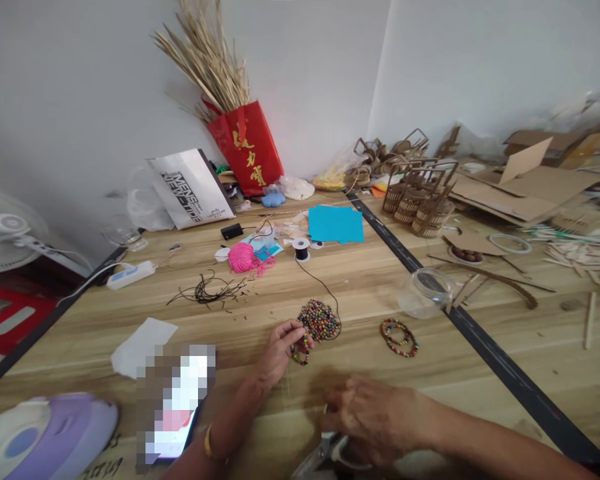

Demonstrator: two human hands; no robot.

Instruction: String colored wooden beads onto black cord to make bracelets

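The bead string (301, 361) hangs as a small loop from the left hand (284, 343), just below the middle of the frame. From where I stand, thumb and fingers are pinching it near the top, which seems a sensible hold: the beads dangle free. The bead pile (316, 317) sits right beside those fingers, likely put there so each bead is a short reach away.

A black cord (331, 293) curves down from the spool (301, 251) at centre and around the right side of the pile; whether it joins the loop I can't tell. The spool stands on end, which probably keeps it from rolling about the desk (370, 287).

The right hand (367, 410), at the bottom of the frame, is curled over the scissors (320, 455). It's blurred, so I can't tell whether it is gripping them or merely resting there.

Right of centre, the bracelets (414, 348) overlap in a patch of their own, presumably set aside so they don't mix with the loose beads. Left of centre, black cord pieces (210, 290) lie in a tangle, well apart from the beads, perhaps to avoid snagging.
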